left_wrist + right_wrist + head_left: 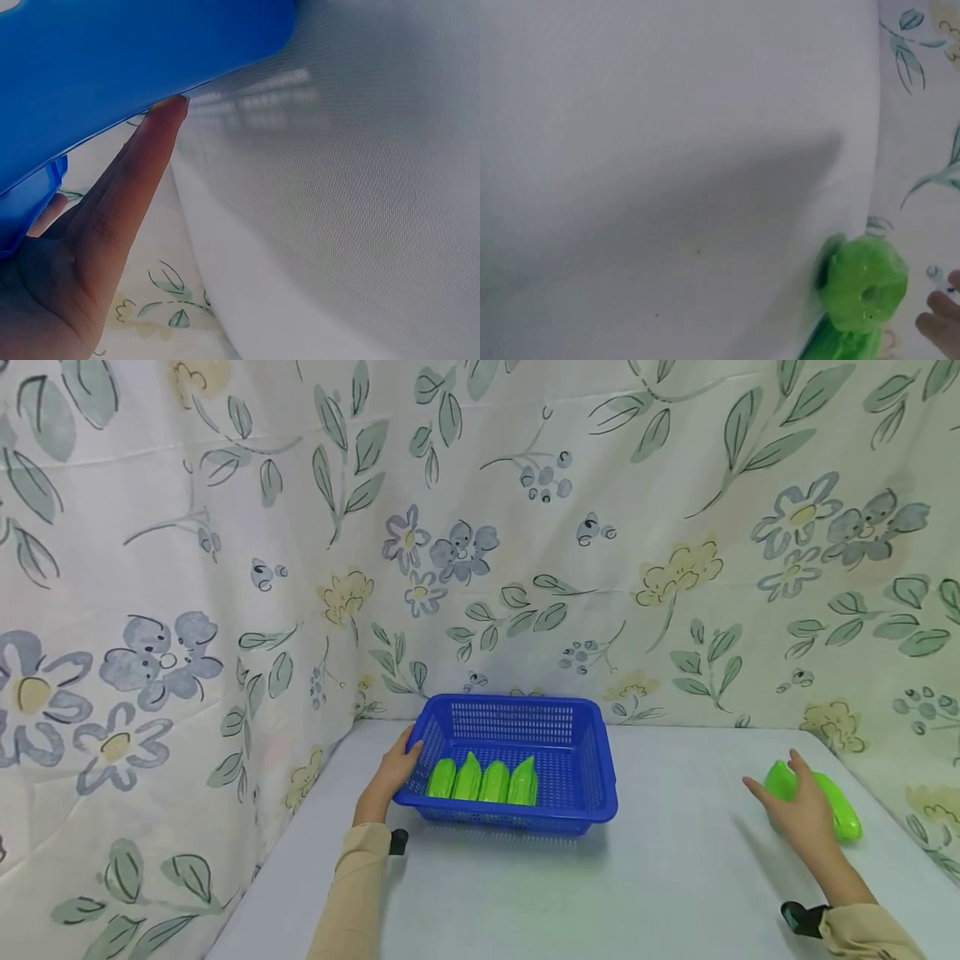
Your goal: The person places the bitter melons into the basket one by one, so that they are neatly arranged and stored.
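Your left hand [393, 772] pinched the blue basket [558, 813] by its left side mid-frame, probably just so it wouldn't slide, while your right hand [808, 814], spread wide, was right at the loose green veggies [842, 810], far right.

green vegetables [843, 810] partly hidden, blue basket [150, 60] cropped in left wrist view, right fingers [943, 328] cut off at the edge

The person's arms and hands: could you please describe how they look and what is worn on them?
The left hand and right hand are both ungloved. The left sleeve and right sleeve are long and matching beige. At the end of each sleeve juts a small black device, probably the wrist camera. No cables are visible.
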`<action>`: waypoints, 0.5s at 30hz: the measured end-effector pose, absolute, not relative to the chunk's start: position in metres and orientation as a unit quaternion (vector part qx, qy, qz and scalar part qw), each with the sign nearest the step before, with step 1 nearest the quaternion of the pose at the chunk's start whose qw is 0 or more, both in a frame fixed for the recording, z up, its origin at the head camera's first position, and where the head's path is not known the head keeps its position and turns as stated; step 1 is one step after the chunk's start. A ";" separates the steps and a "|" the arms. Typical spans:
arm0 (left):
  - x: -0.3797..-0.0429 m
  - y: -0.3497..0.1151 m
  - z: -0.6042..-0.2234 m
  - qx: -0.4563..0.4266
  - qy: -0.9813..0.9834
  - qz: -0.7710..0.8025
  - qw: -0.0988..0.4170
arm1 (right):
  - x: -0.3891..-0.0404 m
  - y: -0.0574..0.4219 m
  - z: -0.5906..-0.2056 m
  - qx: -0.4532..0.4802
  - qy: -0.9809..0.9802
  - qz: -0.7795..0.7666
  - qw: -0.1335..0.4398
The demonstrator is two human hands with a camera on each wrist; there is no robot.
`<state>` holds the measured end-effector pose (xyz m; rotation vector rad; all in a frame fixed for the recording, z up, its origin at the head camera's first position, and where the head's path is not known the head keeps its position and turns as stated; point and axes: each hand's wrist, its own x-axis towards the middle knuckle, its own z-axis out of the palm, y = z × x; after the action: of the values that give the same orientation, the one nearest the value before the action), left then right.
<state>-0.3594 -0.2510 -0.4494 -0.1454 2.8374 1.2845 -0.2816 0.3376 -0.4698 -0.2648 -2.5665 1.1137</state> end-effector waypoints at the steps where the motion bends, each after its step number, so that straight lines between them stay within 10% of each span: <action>1: -0.359 -0.251 -0.449 -0.046 0.910 0.412 0.011 | -0.281 0.339 -0.470 -0.095 -0.901 0.392 0.163; 15: -0.358 -0.251 -0.448 -0.046 0.908 0.416 0.010 | -0.281 0.345 -0.474 -0.112 -0.905 0.388 0.136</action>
<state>-0.3580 -0.2512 -0.4483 -0.1433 2.8347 1.2972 -0.2810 0.3451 -0.4735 -0.3234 -2.6198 1.1242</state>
